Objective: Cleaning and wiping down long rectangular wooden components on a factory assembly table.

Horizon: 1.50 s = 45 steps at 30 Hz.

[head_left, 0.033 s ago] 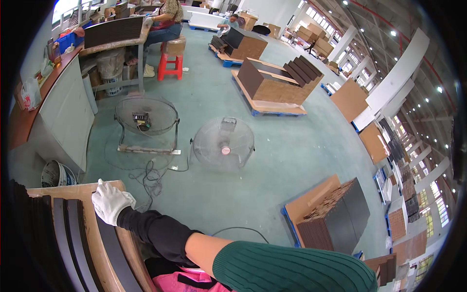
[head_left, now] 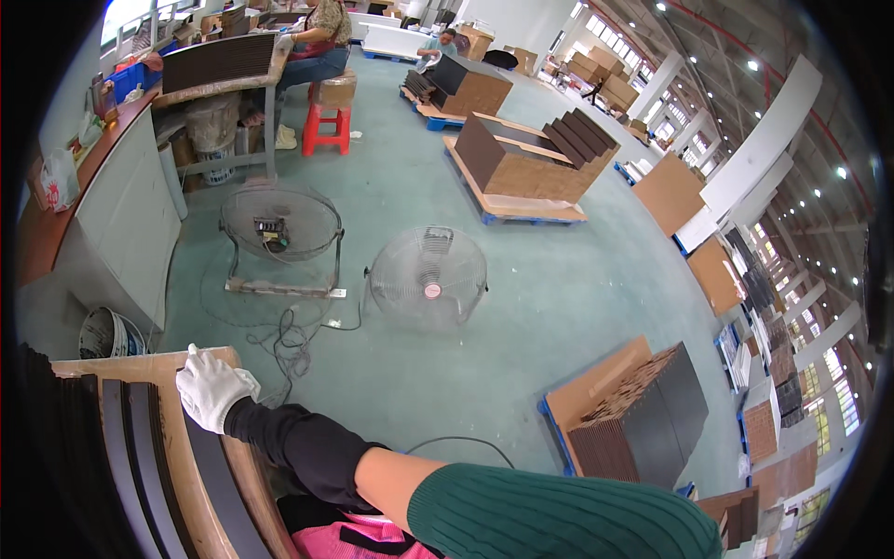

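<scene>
Right hand: the white-gloved right hand (head_left: 216,387), at the near left, sat with its fingers bent over the far end of a dark grey strip (head_left: 226,484).
Right grip: narrow in look, but the undersides of the fingers were hidden, so it could not be told whether they clasped the strip or only rested on it.
Left grip: out of view, so its state could not be told.
Dark grey strip: it lay lengthwise on the tan worktop (head_left: 177,419), running from beneath the glove toward the near edge.
Other strips: two narrow dark strips (head_left: 160,456) stood apart to its left, with a blacker stack (head_left: 76,438) farther left.
Right arm: a ribbed green sleeve (head_left: 559,508) and a black sleeve cover (head_left: 303,443) reached across from the right, above a pink garment (head_left: 372,536).
Floor fans: two round fans, left (head_left: 279,224) and right (head_left: 428,275), stood beyond the worktop, a tangled cable (head_left: 293,345) near them.
Panel stacks: one stack (head_left: 540,172) sat on a far pallet, another (head_left: 652,410) on a pallet at the near right.
Far left: a co-worker (head_left: 321,42) sat on a red stool (head_left: 326,126) beside another worktop (head_left: 205,90).
</scene>
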Available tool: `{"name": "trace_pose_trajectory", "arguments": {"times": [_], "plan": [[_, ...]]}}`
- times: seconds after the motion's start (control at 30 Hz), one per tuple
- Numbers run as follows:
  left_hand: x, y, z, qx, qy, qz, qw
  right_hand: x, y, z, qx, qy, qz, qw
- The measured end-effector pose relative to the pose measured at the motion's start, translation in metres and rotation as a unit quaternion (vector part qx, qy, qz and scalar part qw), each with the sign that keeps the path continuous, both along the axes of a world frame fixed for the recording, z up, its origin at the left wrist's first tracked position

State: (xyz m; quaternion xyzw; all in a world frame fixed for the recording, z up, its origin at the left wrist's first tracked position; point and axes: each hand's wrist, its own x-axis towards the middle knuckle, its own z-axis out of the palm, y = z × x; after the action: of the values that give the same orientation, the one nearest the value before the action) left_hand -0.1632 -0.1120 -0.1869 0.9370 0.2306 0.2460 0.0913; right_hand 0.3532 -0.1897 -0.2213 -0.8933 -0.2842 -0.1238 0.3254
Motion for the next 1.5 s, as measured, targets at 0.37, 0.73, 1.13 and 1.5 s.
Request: {"name": "trace_pose_trajectory", "arguments": {"times": [0.37, 0.73, 1.13, 1.5], "plan": [[0.007, 0.01, 0.008, -0.087, -0.017, -0.002, 0.996, 0.004, 0.0, -0.001, 0.0, -0.013, 0.0, 1.0], [0.151, -0.128, 0.109, -0.434, -0.127, -0.298, 0.841, -0.012, -0.048, 0.04, 0.137, 0.126, -0.018, 0.982], [0.23, -0.334, 0.099, -0.329, -0.055, -0.539, 0.773, -0.063, -0.337, 0.007, -0.254, 0.316, -0.225, 0.886], [0.222, -0.346, 0.079, -0.525, 0.16, -0.517, 0.657, -0.108, -0.414, -0.101, -0.369, 0.323, -0.289, 0.822]]}}
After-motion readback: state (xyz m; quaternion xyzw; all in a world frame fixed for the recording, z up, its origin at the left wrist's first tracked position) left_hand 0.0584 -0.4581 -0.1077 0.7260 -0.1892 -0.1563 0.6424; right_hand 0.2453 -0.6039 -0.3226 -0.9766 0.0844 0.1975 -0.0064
